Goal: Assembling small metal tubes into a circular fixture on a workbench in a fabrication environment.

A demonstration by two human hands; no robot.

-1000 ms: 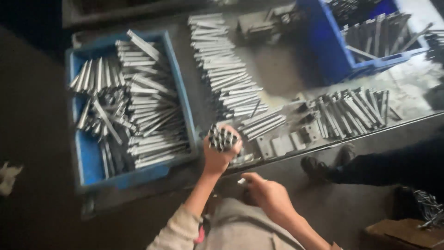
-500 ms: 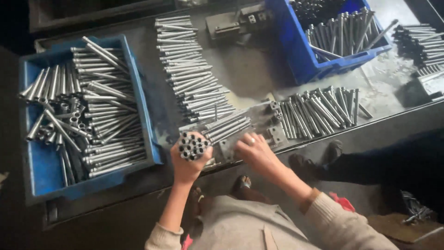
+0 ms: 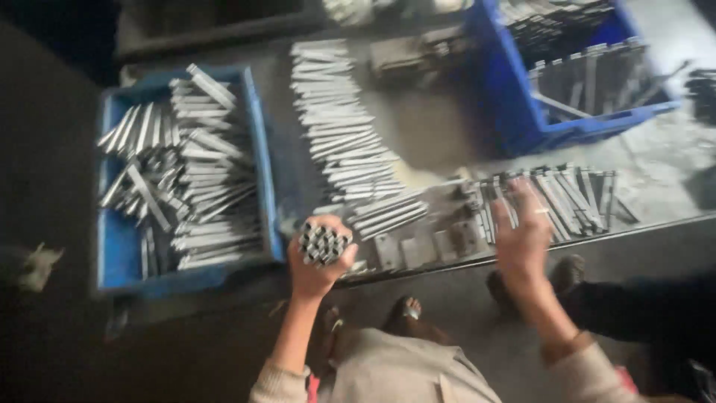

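Observation:
My left hand (image 3: 319, 263) grips a bundle of short metal rods (image 3: 323, 243), held end-up near the table's front edge, just right of a blue crate (image 3: 257, 157) full of similar rods. My right hand (image 3: 520, 233) is spread, fingers apart, over a row of metal rods (image 3: 567, 195) lying on the table at the right. A long line of rods (image 3: 343, 138) runs down the middle of the table between the two hands.
A second blue crate (image 3: 522, 112) with metal pieces stands at the back right. Small flat metal blocks (image 3: 432, 242) lie at the table's front edge. Another person's dark-clothed leg and shoe (image 3: 567, 272) are on the floor at the right. My feet (image 3: 406, 307) show below.
My right hand has swung from beside the bundle to the right, over the row of rods. My left hand keeps the bundle. The view has shifted and blurred.

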